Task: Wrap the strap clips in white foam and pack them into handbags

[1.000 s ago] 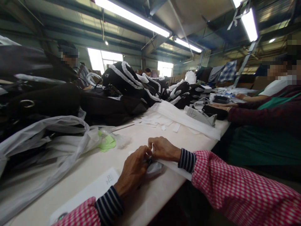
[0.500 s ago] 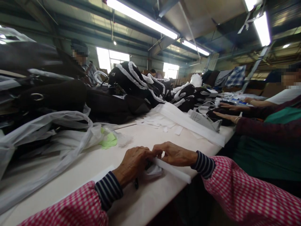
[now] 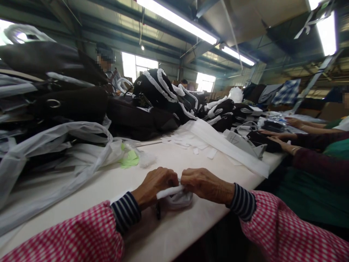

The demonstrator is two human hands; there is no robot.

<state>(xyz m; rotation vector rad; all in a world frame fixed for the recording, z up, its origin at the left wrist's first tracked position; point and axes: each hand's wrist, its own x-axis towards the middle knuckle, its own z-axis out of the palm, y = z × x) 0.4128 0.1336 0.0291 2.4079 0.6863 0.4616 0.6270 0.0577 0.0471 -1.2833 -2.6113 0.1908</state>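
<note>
Above the table's near edge, my left hand [image 3: 158,185] and my right hand [image 3: 205,186] almost meet, fingers bent and closed. A narrow white wrapping strip [image 3: 169,192] runs leftward from under my right fingers, its free end lying in front of my left hand. Just below the hands rests a pale, translucent wrapped bundle [image 3: 182,200], partly covered by them. A small dark piece [image 3: 158,210] hangs beneath my left hand. What my left fingertips pinch is too small and covered to make out.
Black bags with white-wrapped handles [image 3: 158,85] are piled along the back. Long white sheeting [image 3: 229,145] and paper scraps [image 3: 182,140] lie mid-table. Translucent wrap [image 3: 68,131] and a green piece [image 3: 129,159] are at left. A co-worker's hand [image 3: 286,145] works at right.
The white strip's free end has swung from the right side, near the table edge, to the left under my hands. My hands have drawn slightly apart. The view has shifted a little left.
</note>
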